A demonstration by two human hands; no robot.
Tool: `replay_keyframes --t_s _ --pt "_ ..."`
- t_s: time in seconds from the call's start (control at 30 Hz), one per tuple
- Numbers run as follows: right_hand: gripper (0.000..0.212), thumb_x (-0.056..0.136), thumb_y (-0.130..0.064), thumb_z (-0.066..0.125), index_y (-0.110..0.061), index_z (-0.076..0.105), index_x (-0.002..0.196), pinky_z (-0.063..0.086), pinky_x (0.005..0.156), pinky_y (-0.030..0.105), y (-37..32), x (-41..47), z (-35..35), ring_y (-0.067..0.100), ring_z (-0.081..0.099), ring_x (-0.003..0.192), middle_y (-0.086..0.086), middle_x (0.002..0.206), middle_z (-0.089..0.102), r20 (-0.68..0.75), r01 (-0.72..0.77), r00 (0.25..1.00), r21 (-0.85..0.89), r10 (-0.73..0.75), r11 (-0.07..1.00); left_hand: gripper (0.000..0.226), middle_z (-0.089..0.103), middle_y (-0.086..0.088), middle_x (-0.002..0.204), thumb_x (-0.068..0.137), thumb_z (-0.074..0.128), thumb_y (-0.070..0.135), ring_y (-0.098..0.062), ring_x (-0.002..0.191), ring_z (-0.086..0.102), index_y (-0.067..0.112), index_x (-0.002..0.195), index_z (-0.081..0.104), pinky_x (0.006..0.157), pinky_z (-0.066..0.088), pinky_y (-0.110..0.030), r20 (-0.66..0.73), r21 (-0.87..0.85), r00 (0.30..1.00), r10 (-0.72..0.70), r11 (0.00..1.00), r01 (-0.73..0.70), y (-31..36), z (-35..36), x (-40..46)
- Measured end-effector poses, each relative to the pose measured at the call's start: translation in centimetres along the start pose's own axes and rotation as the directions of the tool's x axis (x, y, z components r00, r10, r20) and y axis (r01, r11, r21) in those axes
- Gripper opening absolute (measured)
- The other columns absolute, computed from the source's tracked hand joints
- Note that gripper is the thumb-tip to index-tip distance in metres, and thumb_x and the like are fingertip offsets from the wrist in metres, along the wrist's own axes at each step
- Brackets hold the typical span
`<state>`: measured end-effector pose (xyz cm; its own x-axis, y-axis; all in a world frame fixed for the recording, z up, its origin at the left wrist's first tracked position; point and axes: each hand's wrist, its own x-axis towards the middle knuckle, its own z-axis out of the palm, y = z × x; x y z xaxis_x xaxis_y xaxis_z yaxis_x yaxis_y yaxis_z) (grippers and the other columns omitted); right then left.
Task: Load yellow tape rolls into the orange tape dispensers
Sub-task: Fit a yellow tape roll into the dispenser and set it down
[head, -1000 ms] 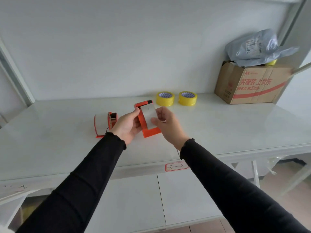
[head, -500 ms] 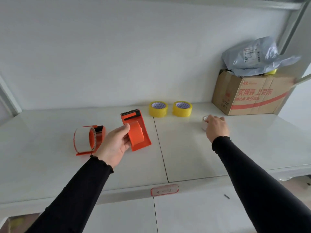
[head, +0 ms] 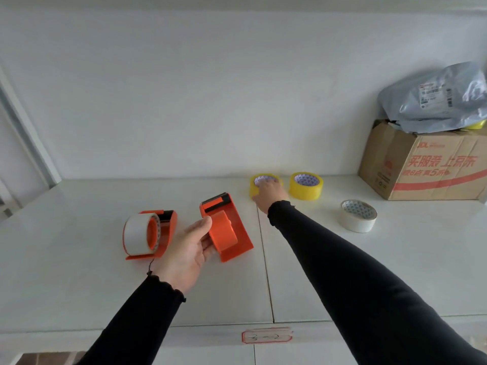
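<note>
Orange plastic fills the left hand (head: 188,248): thumb on the hub and fingers curled under the near side, it grips the empty tape dispenser (head: 226,227) and keeps it low over the middle of the worktop (head: 79,285), toothed blade turned toward the back wall, probably so the bare hub sits ready for a fresh roll. Farther back, the right hand (head: 268,193) lies on top of the left yellow tape roll (head: 257,189), fingers draped over its rim and core; whether they have closed on it yet I cannot tell, though the reach looks like the start of a pick-up. Just beside it on the right stands the second yellow tape roll (head: 305,186), untouched, both flat on their sides along the back edge of the worktop, where they are easy to take from above. Left of the held dispenser, the other dispenser (head: 150,234) rests on the worktop, with a white roll on its hub, so it has yet to get yellow tape. A loose white tape roll (head: 358,216) lies flat toward the right, apart from everything else. At the back right corner sits a cardboard box (head: 421,164) with a grey plastic bag (head: 434,98) slumped on top, out of the way.
</note>
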<state>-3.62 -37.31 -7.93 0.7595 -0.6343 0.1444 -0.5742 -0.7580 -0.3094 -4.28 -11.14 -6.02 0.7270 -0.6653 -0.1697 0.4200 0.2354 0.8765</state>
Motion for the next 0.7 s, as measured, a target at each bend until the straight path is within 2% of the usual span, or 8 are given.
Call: replay_keyframes --t_s 0.07,0.13,0.17,0.23,0.3,0.47,0.6,0.7 --pt "0.039 0.099 -0.018 0.051 -0.016 0.060 0.137 0.038 0.101 0.032 0.1 -1.3 -1.0 0.029 0.051 0.130 0.008 0.135 0.064 -0.089 -0.005 0.996 0.051 0.010 0.999 0.020 0.076 -0.008 0.110 0.099 0.055 0.017 -0.018 0.098 0.071 0.010 0.111 0.069 0.083 0.053 -0.032 -0.006 -0.024 1.000 -0.003 1.000 0.003 0.0 0.1 0.0" --pt "0.031 0.099 -0.021 0.056 -0.013 0.068 0.126 0.041 0.084 0.032 0.7 -3.0 -2.0 0.031 0.059 0.117 0.012 0.121 0.069 -0.153 -0.001 0.987 0.264 0.043 0.964 0.017 0.078 -0.006 0.107 0.098 0.057 0.018 -0.015 0.094 0.074 0.012 0.108 0.069 0.082 0.053 -0.031 -0.001 -0.027 1.000 -0.004 1.000 0.004 -0.1 0.2 0.0" --pt "0.023 0.098 -0.020 0.059 -0.010 0.071 0.115 0.041 0.078 0.033 1.0 -3.9 -2.6 0.030 0.064 0.106 0.012 0.110 0.072 -0.167 -0.007 0.981 0.474 0.097 0.880 0.016 0.078 -0.005 0.106 0.097 0.058 0.019 -0.013 0.090 0.076 0.013 0.106 0.069 0.081 0.053 -0.030 0.003 -0.027 1.000 -0.001 1.000 0.001 -0.2 0.2 0.1" --pt "0.008 0.096 -0.017 0.064 -0.012 0.067 0.092 0.042 0.073 0.034 1.6 -6.3 -3.7 0.021 0.061 0.080 0.005 0.085 0.067 -0.162 0.055 0.977 0.816 0.137 0.576 0.014 0.079 -0.004 0.104 0.097 0.058 0.019 -0.010 0.085 0.077 0.015 0.105 0.069 0.079 0.052 -0.029 0.013 -0.028 1.000 0.014 1.000 -0.013 -0.3 0.3 0.1" --pt "0.010 0.094 -0.022 0.064 -0.018 0.062 0.085 0.045 0.078 0.035 1.8 -9.7 -4.8 0.016 0.055 0.080 0.000 0.082 0.061 -0.179 0.124 0.979 0.904 0.098 0.410 0.015 0.078 -0.004 0.105 0.097 0.058 0.020 -0.011 0.089 0.077 0.015 0.105 0.070 0.080 0.053 -0.029 0.030 -0.024 0.998 0.048 0.999 -0.047 -0.3 0.7 0.1" --pt "0.020 0.091 -0.029 0.063 -0.009 0.067 0.092 0.052 0.084 0.040 0.2 -17.1 -4.5 0.007 0.057 0.079 -0.015 0.078 0.066 -0.268 0.234 0.963 0.869 0.016 0.436 0.023 0.077 -0.005 0.112 0.099 0.054 0.021 -0.014 0.098 0.074 0.012 0.116 0.068 0.084 0.059 -0.026 0.121 0.022 0.982 0.145 0.989 -0.149 -0.4 2.5 -0.9" --pt "0.016 0.095 -0.032 0.061 -0.018 0.068 0.097 0.057 0.086 0.049 -1.5 -19.4 -3.7 0.010 0.061 0.082 -0.012 0.084 0.069 -0.273 0.239 0.962 0.851 0.005 0.468 0.029 0.075 -0.007 0.116 0.102 0.048 0.018 -0.017 0.100 0.072 0.010 0.125 0.064 0.082 0.059 -0.026 0.184 0.015 0.969 0.168 0.985 -0.174 -1.3 3.9 -2.2" --pt "0.009 0.098 -0.021 0.062 -0.019 0.068 0.104 0.056 0.082 0.035 -1.7 -20.5 -3.7 0.013 0.064 0.087 0.004 0.095 0.070 -0.312 0.282 0.950 0.799 -0.036 0.531 0.035 0.073 -0.009 0.120 0.103 0.044 0.024 -0.021 0.106 0.069 0.010 0.130 0.062 0.085 0.056 -0.027 0.199 -0.025 0.967 0.160 0.987 -0.158 -1.7 4.0 -2.9"
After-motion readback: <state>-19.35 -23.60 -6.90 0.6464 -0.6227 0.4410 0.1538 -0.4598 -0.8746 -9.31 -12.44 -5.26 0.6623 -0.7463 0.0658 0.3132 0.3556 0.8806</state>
